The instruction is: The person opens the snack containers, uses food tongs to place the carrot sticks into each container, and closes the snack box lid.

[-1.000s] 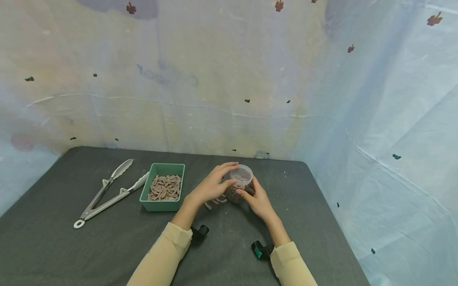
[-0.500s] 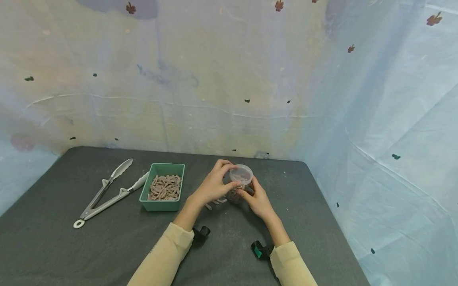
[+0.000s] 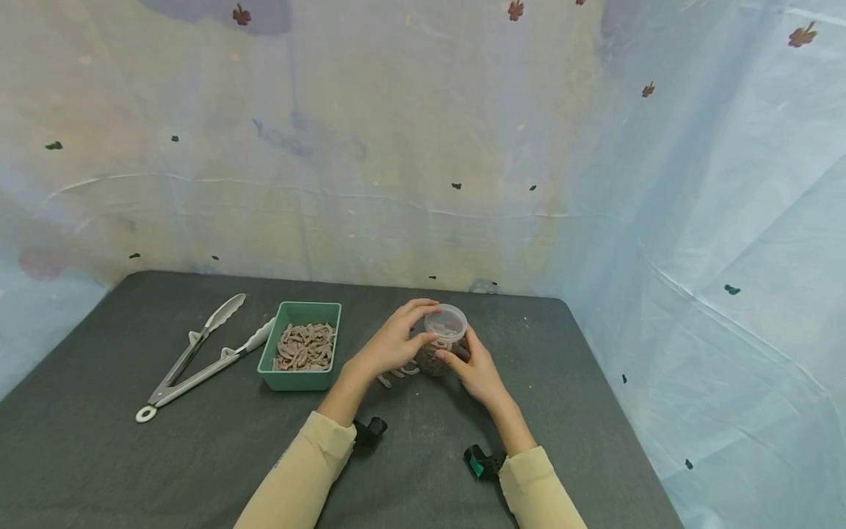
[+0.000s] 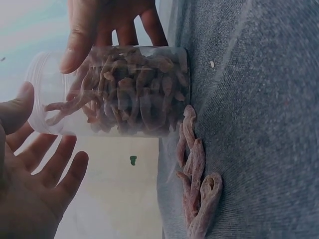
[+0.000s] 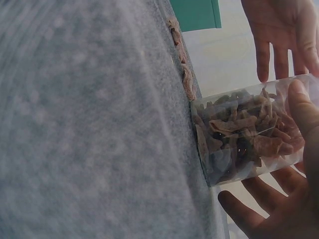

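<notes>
A clear plastic jar (image 4: 139, 94) stands upright on the dark table, filled with wrinkled brown dried strips up near its neck. On top sits a translucent round lid (image 3: 446, 323). My left hand (image 3: 390, 342) grips the lid's rim from the left, thumb on the near side and fingers on the far side. From the right, my right hand (image 3: 481, 371) holds the jar's body, its thumb (image 5: 301, 102) along the wall and its fingers round the other side. Several loose dried strips (image 4: 199, 174) lie on the table beside the jar's base.
Left of the hands stands a green rectangular tub (image 3: 299, 380) with many more strips inside. Further left lie metal tongs (image 3: 192, 371) with white tips, spread apart. A patterned plastic sheet (image 3: 370, 147) hangs behind the table (image 3: 529, 426).
My left hand's fingers shifted round the lid's rim half a second ago and are now back much as they were first. The jar and my right hand have stayed in place.
</notes>
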Demonstrator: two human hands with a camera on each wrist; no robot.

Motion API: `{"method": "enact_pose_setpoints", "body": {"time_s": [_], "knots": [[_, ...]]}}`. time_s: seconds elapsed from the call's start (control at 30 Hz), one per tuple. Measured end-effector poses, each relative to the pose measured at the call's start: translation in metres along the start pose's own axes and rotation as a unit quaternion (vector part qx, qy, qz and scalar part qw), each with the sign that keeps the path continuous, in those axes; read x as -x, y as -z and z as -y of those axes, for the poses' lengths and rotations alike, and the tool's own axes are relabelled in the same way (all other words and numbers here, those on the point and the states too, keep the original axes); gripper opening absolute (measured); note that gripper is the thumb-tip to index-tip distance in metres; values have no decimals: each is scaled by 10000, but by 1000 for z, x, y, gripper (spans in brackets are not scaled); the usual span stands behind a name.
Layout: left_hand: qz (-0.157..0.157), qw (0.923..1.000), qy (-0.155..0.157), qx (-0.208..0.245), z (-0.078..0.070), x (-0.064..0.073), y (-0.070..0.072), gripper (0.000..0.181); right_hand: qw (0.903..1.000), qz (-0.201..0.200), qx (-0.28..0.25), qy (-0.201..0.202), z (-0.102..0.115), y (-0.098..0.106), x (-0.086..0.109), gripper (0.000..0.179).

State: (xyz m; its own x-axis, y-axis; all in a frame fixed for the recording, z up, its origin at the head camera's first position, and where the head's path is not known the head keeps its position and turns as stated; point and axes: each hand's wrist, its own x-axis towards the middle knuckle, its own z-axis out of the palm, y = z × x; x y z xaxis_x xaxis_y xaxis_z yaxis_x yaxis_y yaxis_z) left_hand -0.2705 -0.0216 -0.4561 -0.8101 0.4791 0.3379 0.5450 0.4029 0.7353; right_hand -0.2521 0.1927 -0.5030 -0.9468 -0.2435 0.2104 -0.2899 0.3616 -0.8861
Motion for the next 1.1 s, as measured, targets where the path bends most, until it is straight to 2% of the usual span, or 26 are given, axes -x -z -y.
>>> {"method": "enact_pose_setpoints", "body": {"time_s": [0.13, 0.23, 0.37, 0.5, 0.6, 0.87, 1.1], "knots": [[168, 9999, -15, 8, 1, 1, 1, 49, 10000, -17, 10, 20, 0, 0, 1, 77], [171, 9998, -34, 91, 1, 1, 1, 50, 10000, -15, -6, 67, 0, 0, 1, 78], [-56, 9999, 134, 39, 0, 1, -3, 54, 10000, 5, -60, 25, 0, 0, 1, 78], [-337, 9986, 365, -194, 1, -1, -8, 56, 10000, 23, -85, 18, 0, 0, 1, 77], [-402, 9982, 365, -243, 2, -1, -9, 55, 10000, 32, -80, 14, 0, 0, 1, 75], [-227, 9996, 155, -109, 3, 0, -5, 52, 10000, 21, -74, -27, 1, 0, 1, 76], [49, 9999, 103, 28, 3, 1, 1, 47, 10000, -4, -10, -69, 1, 0, 1, 78]]}}
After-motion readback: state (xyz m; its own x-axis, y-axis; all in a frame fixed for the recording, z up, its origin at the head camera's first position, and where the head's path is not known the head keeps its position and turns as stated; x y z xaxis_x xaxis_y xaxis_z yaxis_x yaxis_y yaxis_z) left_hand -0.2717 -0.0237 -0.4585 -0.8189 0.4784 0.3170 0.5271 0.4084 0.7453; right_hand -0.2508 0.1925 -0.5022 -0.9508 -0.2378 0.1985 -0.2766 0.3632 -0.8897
